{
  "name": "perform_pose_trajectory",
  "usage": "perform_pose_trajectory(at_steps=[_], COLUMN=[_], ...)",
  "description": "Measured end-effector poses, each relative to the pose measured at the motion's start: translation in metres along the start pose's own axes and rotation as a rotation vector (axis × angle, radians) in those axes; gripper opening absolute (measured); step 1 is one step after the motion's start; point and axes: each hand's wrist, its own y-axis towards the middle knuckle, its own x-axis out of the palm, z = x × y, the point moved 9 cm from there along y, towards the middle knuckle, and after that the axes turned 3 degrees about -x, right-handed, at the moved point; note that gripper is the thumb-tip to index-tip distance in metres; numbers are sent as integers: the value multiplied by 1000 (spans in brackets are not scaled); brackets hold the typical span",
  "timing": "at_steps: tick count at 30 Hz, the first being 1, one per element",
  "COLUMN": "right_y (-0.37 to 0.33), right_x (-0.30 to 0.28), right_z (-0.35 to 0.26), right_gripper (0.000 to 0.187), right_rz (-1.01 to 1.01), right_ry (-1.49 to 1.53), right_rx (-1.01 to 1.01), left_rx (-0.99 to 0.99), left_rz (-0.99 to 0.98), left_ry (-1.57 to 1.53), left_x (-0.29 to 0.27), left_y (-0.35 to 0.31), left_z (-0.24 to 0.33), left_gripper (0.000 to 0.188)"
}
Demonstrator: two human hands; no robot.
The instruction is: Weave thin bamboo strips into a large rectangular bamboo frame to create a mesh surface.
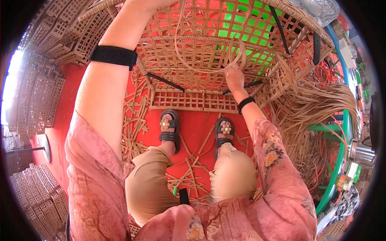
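Observation:
A large woven frame (193, 39) of brown rattan-like strips, with an open lattice and wrapped edges, stands in front of me. My right hand (234, 78) is closed at its lower middle, fingers pinching a long, thin weaving strand (200, 71). The strand loops loosely above that hand and curves up across the lattice toward the top edge. My left hand (155, 3) reaches to the frame's upper left. Its fingers are cut off by the picture's edge. Black straps (165, 82) hang on the frame at several places.
Stacked woven panels (36, 98) line the left side. A thick bundle of loose strands (321, 106) lies at the right, beside a green table edge (346, 138). Strip offcuts (136, 108) litter the red floor around my sandals. Something bright green (245, 30) shows through the lattice.

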Motion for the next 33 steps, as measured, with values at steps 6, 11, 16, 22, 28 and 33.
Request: perform_pose_trajectory(at_steps=[6, 11, 16, 22, 28, 33], right_y=[-14, -34, -35, -34, -31, -30], right_x=[5, 4, 7, 17, 20, 25], right_z=[-34, -36, -44, -40, -38, -34], right_gripper=[21, 33, 32, 29, 26, 28], right_rz=[386, 375, 409, 389, 420, 343], right_ry=[-63, -158, -160, -144, -135, -174], right_rx=[-199, -231, -285, -255, -283, -258], left_rx=[82, 37, 87, 61, 28, 36], left_rz=[230, 46, 157, 127, 71, 45], left_ry=[249, -30, 7, -27, -4, -18], left_x=[2, 1, -1, -5, 4, 1], left_y=[1, 3, 2, 0, 9, 3], left_z=[-12, -6, -9, -6, -13, -2], left_gripper=[32, 25, 22, 22, 21, 23])
